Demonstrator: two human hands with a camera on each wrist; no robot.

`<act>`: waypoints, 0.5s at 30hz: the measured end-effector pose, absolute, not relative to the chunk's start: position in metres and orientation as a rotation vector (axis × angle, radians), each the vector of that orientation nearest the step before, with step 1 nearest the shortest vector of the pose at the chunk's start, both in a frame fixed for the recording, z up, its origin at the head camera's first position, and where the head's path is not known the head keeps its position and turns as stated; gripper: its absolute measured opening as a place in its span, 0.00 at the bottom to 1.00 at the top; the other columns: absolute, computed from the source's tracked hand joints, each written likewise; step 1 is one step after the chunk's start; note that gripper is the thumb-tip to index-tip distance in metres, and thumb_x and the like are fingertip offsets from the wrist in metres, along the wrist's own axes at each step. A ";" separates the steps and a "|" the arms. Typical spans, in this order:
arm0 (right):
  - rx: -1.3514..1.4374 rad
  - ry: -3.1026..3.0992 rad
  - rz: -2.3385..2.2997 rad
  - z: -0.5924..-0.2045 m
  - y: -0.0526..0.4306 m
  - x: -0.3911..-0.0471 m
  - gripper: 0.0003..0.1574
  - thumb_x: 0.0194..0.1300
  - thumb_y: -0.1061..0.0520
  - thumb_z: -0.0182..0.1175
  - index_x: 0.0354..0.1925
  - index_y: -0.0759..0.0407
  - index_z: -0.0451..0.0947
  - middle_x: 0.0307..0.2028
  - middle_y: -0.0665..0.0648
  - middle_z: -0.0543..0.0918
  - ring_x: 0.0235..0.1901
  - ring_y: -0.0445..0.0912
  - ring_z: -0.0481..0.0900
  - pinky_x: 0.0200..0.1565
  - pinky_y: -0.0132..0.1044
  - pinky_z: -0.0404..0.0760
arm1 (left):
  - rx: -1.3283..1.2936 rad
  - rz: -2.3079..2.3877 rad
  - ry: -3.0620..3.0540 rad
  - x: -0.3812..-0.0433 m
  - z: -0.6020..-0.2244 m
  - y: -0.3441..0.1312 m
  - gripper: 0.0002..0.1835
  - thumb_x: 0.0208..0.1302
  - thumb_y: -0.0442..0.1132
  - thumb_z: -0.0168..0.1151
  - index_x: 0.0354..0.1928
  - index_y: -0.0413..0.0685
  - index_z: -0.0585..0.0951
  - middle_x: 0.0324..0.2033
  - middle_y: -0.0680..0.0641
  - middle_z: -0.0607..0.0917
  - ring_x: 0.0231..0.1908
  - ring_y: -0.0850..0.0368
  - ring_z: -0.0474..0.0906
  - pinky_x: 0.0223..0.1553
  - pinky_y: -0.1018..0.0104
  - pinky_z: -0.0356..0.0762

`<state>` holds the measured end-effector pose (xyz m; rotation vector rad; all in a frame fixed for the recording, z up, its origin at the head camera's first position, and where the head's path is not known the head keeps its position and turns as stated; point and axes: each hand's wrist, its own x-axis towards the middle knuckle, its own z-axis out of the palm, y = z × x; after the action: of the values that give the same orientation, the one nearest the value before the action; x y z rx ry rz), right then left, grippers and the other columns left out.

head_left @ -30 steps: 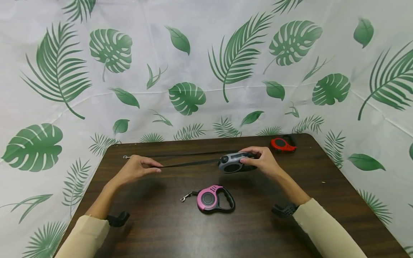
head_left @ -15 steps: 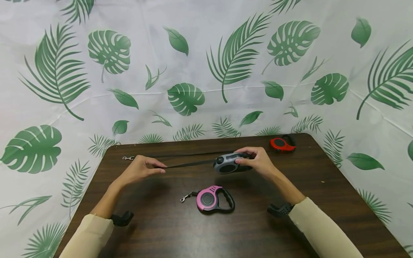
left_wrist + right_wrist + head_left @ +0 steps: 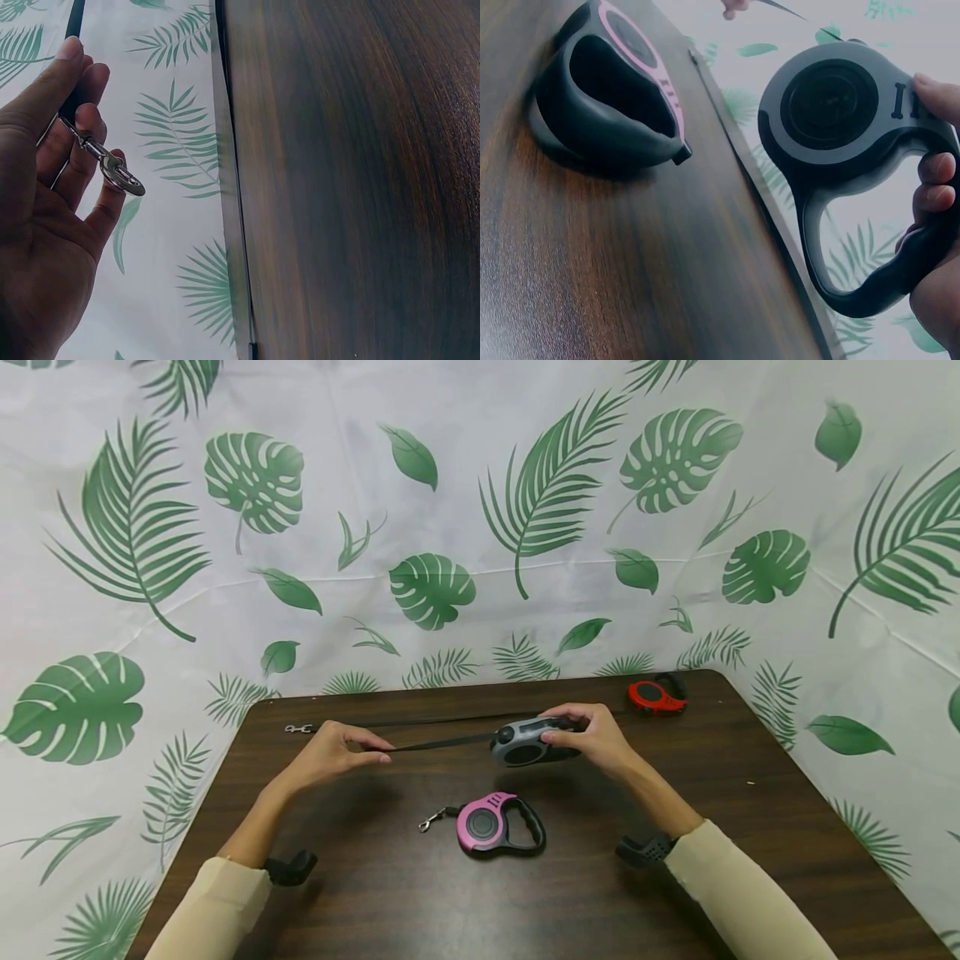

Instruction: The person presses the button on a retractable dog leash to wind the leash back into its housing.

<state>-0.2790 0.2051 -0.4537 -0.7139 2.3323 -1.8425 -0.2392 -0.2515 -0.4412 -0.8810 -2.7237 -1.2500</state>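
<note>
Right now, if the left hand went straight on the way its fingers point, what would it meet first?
Probably the grey leash, held by the right hand. The left hand points along the black strap toward it; their exact heights are hard to judge.

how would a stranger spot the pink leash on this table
On the dark wooden table, look near the middle, nearer the viewer than the raised grey leash. The pink leash lies there, metal clip pointing left. Its casing is pink, unlike that grey one and the red leash farther back.
</note>
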 end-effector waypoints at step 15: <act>-0.681 2.283 -1.885 -0.459 0.194 -0.278 0.21 0.64 0.57 0.77 0.54 0.62 0.88 0.44 0.58 0.90 0.35 0.49 0.85 0.37 0.39 0.87 | -0.906 -1.289 -2.695 -0.242 -0.444 -0.244 0.09 0.65 0.37 0.77 0.45 0.44 0.93 0.40 0.50 0.94 0.38 0.58 0.88 0.37 0.63 0.77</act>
<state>-0.2783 0.1941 -0.4590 -0.6812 2.2830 -1.8849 -0.2422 -0.2441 -0.4439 -0.9055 -2.6951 -1.2888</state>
